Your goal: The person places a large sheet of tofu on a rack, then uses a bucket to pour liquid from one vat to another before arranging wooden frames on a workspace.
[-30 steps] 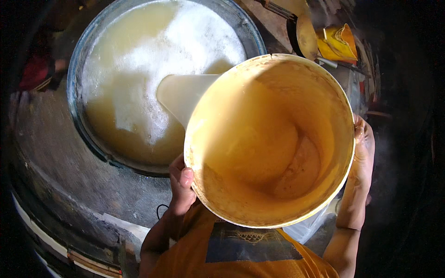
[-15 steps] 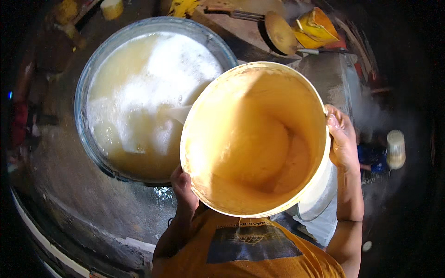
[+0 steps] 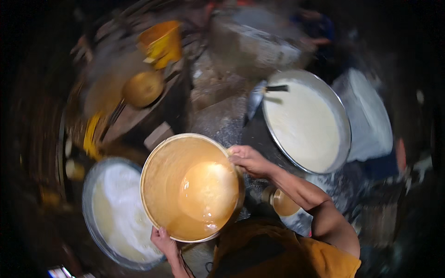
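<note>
Both my hands hold a large yellow bucket (image 3: 160,185) tilted so that its open mouth faces up toward me. My left hand (image 3: 164,243) grips the near-left part of its rim. At the far-right side of the rim, the fingers of my right hand (image 3: 250,160) are closed over the edge. A little shiny wet liquid shows at the bucket's bottom. Partly behind the bucket, on the left, stands a wide tub (image 3: 87,215) of cloudy liquid with white foam. To the right is a big metal pot (image 3: 345,121) filled with creamy white liquid, a black handle at its edge.
A yellow container (image 3: 163,45) and a round golden pan-like thing (image 3: 143,89) rest on a ledge at the far left. A pale blurred sack or tub (image 3: 368,118) stands beyond the pot. Near my right elbow sits a small brownish vessel (image 3: 285,204). Another person's arm (image 3: 320,41) shows at upper right.
My view has swung to the right, bringing the pot of white liquid into sight. The bucket has come away from above the foamy tub, still in both hands, and its tilt has changed.
</note>
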Action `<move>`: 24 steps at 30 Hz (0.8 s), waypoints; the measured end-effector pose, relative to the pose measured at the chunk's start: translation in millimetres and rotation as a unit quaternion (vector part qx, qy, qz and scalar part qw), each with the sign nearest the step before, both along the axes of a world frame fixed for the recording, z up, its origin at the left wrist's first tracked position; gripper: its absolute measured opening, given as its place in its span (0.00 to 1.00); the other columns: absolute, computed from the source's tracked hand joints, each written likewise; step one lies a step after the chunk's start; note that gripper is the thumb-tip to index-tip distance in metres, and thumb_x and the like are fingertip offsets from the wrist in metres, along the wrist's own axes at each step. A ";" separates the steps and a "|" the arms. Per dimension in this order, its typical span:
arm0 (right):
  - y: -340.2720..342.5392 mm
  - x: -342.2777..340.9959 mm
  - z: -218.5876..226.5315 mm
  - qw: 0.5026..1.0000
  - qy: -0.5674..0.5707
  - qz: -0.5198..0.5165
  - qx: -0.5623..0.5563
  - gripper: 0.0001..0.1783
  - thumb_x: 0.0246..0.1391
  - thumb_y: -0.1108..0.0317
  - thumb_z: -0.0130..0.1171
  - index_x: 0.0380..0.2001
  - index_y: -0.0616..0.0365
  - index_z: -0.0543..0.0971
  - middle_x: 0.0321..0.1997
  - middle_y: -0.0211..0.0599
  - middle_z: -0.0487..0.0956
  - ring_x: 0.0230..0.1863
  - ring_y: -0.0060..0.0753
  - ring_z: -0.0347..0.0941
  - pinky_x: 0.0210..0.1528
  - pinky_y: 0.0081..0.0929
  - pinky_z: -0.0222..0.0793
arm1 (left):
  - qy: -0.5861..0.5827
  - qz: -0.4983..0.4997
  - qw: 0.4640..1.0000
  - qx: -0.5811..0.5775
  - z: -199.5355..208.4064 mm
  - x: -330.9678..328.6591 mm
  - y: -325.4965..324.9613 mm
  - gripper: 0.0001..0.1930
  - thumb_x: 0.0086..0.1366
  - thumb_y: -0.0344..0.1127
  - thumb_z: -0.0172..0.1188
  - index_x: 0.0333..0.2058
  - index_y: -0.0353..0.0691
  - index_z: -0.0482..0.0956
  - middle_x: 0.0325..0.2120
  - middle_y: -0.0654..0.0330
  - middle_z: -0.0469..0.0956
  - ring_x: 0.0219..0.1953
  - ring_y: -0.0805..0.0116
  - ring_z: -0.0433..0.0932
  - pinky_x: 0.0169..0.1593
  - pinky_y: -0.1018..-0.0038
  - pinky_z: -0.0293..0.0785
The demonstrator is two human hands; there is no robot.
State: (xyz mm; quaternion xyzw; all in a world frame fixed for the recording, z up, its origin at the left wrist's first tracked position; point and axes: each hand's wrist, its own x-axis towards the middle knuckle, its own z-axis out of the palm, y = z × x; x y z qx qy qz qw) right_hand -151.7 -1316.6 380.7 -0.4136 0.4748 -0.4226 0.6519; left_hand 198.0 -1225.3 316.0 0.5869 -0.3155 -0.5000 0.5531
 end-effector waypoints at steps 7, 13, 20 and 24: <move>71.6 -100.5 -35.6 0.965 -0.244 -0.097 0.015 0.14 0.60 0.59 0.56 0.36 0.59 0.72 0.35 0.30 0.73 0.35 0.18 0.70 0.34 0.19 0.68 | -0.151 -0.145 0.972 -0.103 83.6 -74.9 -40.7 0.17 0.64 0.37 0.56 0.42 0.25 0.73 0.32 0.54 0.79 0.32 0.72 0.77 0.38 0.76 0.73; 129.6 -198.9 -11.6 0.941 -0.299 -0.154 0.022 0.19 0.60 0.55 0.54 0.46 0.58 0.72 0.41 0.29 0.75 0.43 0.19 0.71 0.45 0.25 0.69 | -0.195 -0.219 0.937 -0.190 196.2 -201.4 -45.9 0.22 0.65 0.42 0.56 0.46 0.26 0.72 0.38 0.54 0.78 0.38 0.69 0.77 0.43 0.74 0.73; 189.0 -294.9 6.0 0.886 -0.399 -0.196 -0.129 0.24 0.61 0.55 0.50 0.55 0.58 0.68 0.52 0.32 0.73 0.51 0.23 0.70 0.57 0.29 0.63 | -0.169 -0.364 0.873 -0.278 284.2 -372.0 -34.6 0.28 0.63 0.40 0.60 0.54 0.25 0.65 0.47 0.48 0.75 0.45 0.65 0.77 0.49 0.71 0.74; 227.1 -335.6 -12.8 0.865 -0.407 -0.269 -0.118 0.27 0.63 0.50 0.45 0.59 0.53 0.64 0.54 0.34 0.72 0.52 0.27 0.71 0.56 0.35 0.67 | -0.146 -0.407 0.853 -0.291 294.8 -460.6 -28.6 0.32 0.55 0.29 0.64 0.56 0.23 0.61 0.34 0.46 0.80 0.30 0.66 0.80 0.30 0.76 0.77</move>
